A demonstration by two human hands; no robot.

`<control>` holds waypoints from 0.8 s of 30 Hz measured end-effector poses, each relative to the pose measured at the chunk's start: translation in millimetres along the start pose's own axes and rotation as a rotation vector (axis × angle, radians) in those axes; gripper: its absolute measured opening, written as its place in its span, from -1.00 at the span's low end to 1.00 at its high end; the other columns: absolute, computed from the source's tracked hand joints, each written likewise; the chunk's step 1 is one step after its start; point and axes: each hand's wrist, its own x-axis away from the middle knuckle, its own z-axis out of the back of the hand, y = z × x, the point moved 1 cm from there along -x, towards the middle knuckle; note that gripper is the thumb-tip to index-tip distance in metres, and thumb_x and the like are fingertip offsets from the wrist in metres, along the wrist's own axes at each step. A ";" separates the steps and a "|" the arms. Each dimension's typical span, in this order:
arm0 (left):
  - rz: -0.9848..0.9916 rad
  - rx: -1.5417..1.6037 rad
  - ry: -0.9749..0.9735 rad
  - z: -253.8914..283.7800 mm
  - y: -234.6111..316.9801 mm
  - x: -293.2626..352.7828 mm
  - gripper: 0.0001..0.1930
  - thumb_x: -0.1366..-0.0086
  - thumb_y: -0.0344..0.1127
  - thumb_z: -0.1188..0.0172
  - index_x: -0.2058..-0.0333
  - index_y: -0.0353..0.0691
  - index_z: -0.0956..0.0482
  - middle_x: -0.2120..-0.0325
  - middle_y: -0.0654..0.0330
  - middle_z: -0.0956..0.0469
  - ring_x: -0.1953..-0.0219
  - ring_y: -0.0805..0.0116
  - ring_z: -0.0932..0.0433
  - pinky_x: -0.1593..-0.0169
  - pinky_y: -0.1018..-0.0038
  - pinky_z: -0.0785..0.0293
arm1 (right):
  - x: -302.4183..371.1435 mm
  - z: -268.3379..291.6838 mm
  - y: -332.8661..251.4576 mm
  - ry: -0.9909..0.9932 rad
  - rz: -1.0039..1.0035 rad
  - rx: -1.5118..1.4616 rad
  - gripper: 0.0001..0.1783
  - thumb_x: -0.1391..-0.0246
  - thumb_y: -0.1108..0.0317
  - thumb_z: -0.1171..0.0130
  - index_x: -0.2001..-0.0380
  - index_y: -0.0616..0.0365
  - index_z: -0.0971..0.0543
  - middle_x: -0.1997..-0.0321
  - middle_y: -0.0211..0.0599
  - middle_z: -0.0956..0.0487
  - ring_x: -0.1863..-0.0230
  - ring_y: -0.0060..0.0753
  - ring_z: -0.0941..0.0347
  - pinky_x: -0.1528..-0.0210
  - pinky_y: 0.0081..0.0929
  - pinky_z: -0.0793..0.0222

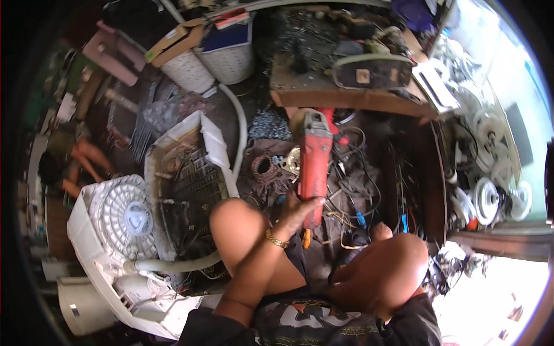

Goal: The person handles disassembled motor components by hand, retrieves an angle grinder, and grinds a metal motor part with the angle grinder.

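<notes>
My left hand (299, 211) is wrapped round the lower body of a red angle grinder (316, 161), with a bracelet on the wrist. The grinder's grey metal head (315, 120) points away from me, close to the front of a low wooden bench (358, 99). An orange-yellow piece (306, 238) shows at its near end. Beyond the hand, on the floor, lie a ring-shaped copper motor winding (264, 167) and a round metal part (294, 160). My right hand does not show; the right sleeve (412, 323) ends behind my raised right knee.
To the left stand a white washing-machine tub (124, 216) and an open white casing (190, 167) with a grey hose (238, 127). Cables and a blue-handled tool (360, 218) lie right of the grinder. White pulleys (486, 199) line the right side. Another person's arms (86, 158) show far left.
</notes>
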 end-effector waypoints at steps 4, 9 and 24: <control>-0.082 0.059 0.023 11.0 -4.9 2.7 -0.46 -0.07 -0.24 -0.46 -0.02 -0.22 -0.49 0.19 0.29 -0.56 0.18 0.50 -0.53 0.04 0.44 -0.51 | 9.0 17.6 5.0 0.047 0.014 -0.071 -0.80 -0.12 0.32 -0.11 0.28 0.07 -0.68 0.16 -0.22 -0.60 0.17 -0.30 -0.63 0.33 -0.35 -0.60; -0.123 0.036 0.024 16.7 -2.8 3.8 -0.36 -0.04 -0.21 -0.48 -0.08 -0.26 -0.43 0.16 0.24 -0.56 0.14 0.46 -0.54 0.02 0.44 -0.51 | 22.5 33.9 8.5 0.104 0.038 -0.149 -0.80 -0.13 0.33 -0.10 0.25 0.08 -0.67 0.15 -0.22 -0.61 0.17 -0.31 -0.62 0.32 -0.36 -0.59; -0.176 0.119 0.072 27.3 26.2 26.8 -0.27 0.02 -0.25 -0.47 -0.13 -0.37 -0.41 0.08 0.14 -0.55 0.04 0.40 -0.51 -0.09 0.40 -0.48 | 59.5 74.8 -0.6 0.238 0.096 -0.325 -0.78 -0.15 0.38 -0.09 0.19 0.11 -0.65 0.13 -0.23 -0.62 0.16 -0.33 -0.61 0.27 -0.39 -0.56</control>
